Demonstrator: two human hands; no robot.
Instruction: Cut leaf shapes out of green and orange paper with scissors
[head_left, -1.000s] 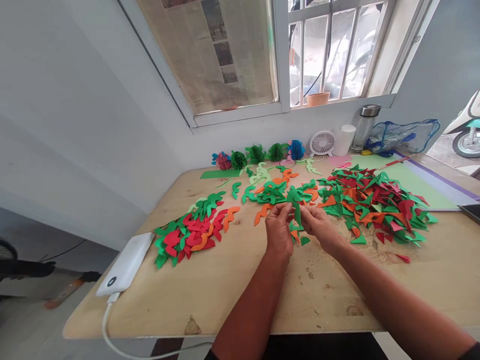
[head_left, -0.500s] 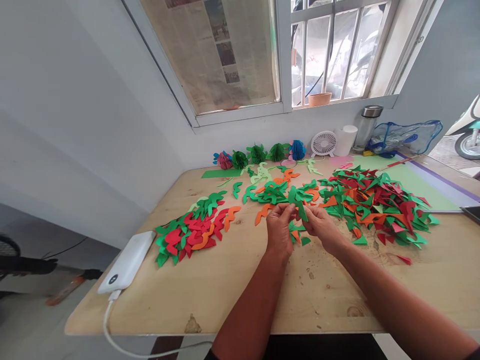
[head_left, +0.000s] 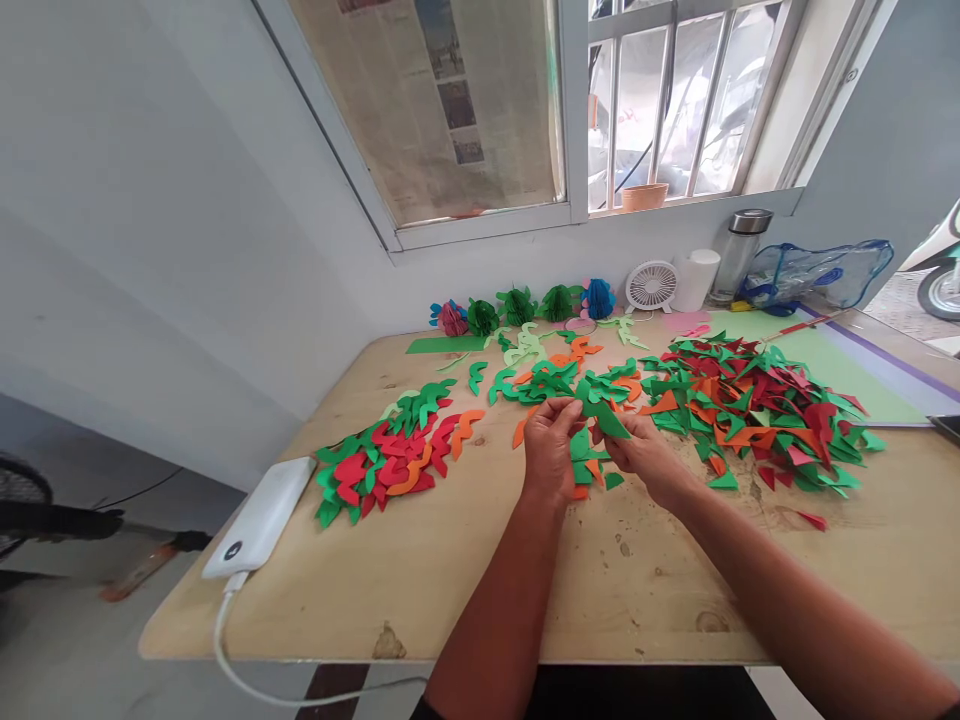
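My left hand [head_left: 551, 445] pinches the left end of a green paper piece [head_left: 606, 415] above the table's middle. The fingers of my right hand [head_left: 637, 450] close on the same piece from the right. Under and behind my hands lie green and orange cut-outs [head_left: 551, 382]. To the left spreads a pile of red, green and orange curved cut-outs [head_left: 394, 455]. A larger heap of pointed green, red and orange scraps [head_left: 765, 400] covers the table on the right.
Along the wall stand folded paper figures [head_left: 517, 305], a small white fan [head_left: 652, 288], a bottle [head_left: 739, 257] and a clear blue-edged pouch [head_left: 817, 275]. A white power bank [head_left: 259, 517] with a cable lies at the table's left edge.
The green piece has turned, its right part now pointing further right. My left hand has shifted slightly left, and more green and orange paper shows below my hands.
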